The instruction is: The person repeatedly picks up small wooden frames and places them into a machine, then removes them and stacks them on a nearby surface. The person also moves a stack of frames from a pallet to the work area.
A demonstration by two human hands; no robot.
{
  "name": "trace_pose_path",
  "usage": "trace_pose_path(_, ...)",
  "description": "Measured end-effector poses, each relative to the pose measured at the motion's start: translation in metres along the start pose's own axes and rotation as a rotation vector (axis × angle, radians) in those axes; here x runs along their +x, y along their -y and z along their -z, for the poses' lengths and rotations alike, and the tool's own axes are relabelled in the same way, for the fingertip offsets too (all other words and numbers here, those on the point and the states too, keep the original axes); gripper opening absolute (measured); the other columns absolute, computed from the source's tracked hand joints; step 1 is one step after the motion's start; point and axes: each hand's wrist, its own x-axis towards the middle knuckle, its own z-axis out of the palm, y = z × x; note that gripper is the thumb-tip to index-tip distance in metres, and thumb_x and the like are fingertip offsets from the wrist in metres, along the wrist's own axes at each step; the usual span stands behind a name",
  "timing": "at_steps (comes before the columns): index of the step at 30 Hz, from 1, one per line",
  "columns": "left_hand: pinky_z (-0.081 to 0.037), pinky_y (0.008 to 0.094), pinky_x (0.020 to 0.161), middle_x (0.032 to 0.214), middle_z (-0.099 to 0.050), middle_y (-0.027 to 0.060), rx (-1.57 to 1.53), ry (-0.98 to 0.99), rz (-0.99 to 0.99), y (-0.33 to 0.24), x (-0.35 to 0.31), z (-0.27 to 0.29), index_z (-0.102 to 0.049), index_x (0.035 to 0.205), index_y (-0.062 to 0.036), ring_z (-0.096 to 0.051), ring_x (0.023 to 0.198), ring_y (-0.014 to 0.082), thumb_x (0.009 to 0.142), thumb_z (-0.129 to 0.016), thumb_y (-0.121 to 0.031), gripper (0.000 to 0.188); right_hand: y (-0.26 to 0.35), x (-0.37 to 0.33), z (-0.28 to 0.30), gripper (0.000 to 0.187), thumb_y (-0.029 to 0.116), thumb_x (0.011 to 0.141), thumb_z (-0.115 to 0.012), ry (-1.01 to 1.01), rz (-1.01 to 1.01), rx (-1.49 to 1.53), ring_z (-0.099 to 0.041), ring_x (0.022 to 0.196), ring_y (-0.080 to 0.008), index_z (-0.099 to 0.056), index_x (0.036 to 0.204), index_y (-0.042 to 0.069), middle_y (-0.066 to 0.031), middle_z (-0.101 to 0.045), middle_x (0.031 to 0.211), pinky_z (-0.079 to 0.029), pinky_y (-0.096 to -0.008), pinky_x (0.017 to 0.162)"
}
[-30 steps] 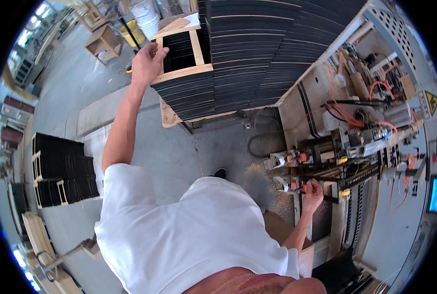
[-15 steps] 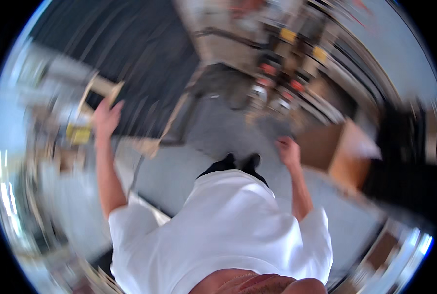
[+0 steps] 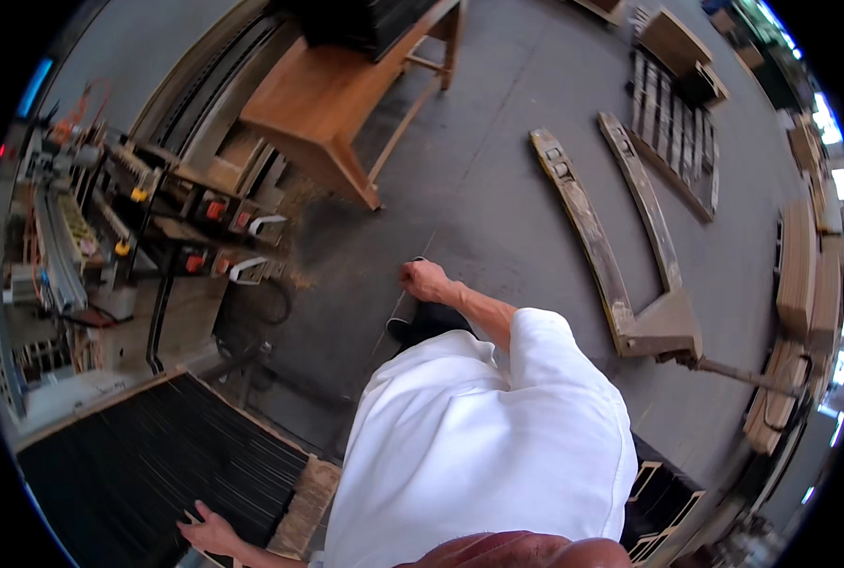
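My left hand (image 3: 212, 532) reaches out at the lower left, low over a bed of long black strips (image 3: 157, 454). Its fingers are spread, and a pale edge shows beside them; whether they touch it I cannot tell. In front of my body, my right hand (image 3: 427, 279) hangs above the floor with its fingers curled into a fist and nothing visible in it. One of my dark shoes (image 3: 398, 328) shows below that hand.
A wooden table (image 3: 308, 109) bearing a black stack stands ahead. At left is a machine (image 3: 195, 227) with red and yellow parts. A pallet jack (image 3: 654, 322) and a slatted pallet (image 3: 673, 133) are on the right. Black pieces with pale edges (image 3: 663, 492) lie behind my right side.
My body has turned to the right: the machine and black strips have shifted to the left of the view, and the pallet jack has come into sight. My right hand stays curled.
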Motion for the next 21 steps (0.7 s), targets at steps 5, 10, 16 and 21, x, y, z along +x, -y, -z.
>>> trace_pose_path(5, -0.043, 0.0364, 0.099, 0.125, -0.055, 0.0194, -1.117, 0.215, -0.437, -0.208, -0.063, 0.074, -0.048, 0.129, 0.0049, -0.054, 0.115, 0.0272, 0.093, -0.060, -0.018, 0.044, -0.071, -0.051, 0.035, 0.020, 0.018, 0.075, -0.062, -0.058, -0.192, 0.035, -0.065, 0.087, -0.0340, -0.069, 0.091, 0.008, -0.0154, -0.069, 0.089, -0.052, -0.0433, 0.075)
trace_pose_path(10, -0.045, 0.0317, 0.096, 0.123, -0.058, 0.0186, -1.371, 1.112, -0.700, -0.405, -0.202, 0.070, -0.046, 0.129, 0.0056, -0.057, 0.112, 0.0221, 0.090, -0.062, -0.013, 0.046, -0.145, -0.101, 0.096, 0.024, 0.021, 0.073, -0.067, -0.107, -0.334, 0.117, -0.065, 0.087, -0.0340, -0.070, 0.092, 0.006, -0.0157, -0.069, 0.088, -0.052, -0.0421, 0.076)
trace_pose_path(16, -0.046, 0.0325, 0.094, 0.124, -0.058, 0.0226, -1.102, 1.274, -1.113, -0.590, -0.346, 0.135, -0.046, 0.129, 0.0078, -0.058, 0.113, 0.0261, 0.087, -0.066, -0.022, 0.055, -0.304, -0.176, 0.158, 0.025, 0.024, 0.072, -0.068, -0.339, -0.543, 0.214, -0.066, 0.081, -0.0348, -0.071, 0.086, 0.004, -0.0179, -0.069, 0.083, -0.053, -0.0427, 0.073)
trace_pose_path(21, -0.048, 0.0353, 0.058, 0.086, -0.065, 0.0124, -0.594, 1.390, -0.938, -0.664, -0.359, 0.007, -0.061, 0.104, 0.0035, -0.061, 0.071, 0.0234, 0.087, -0.065, -0.028, 0.037, -0.399, -0.243, 0.209, 0.021, 0.020, 0.072, -0.068, -0.426, -0.848, 0.295, -0.063, 0.059, -0.0253, -0.068, 0.077, 0.000, -0.0146, -0.065, 0.066, -0.051, -0.0373, 0.059)
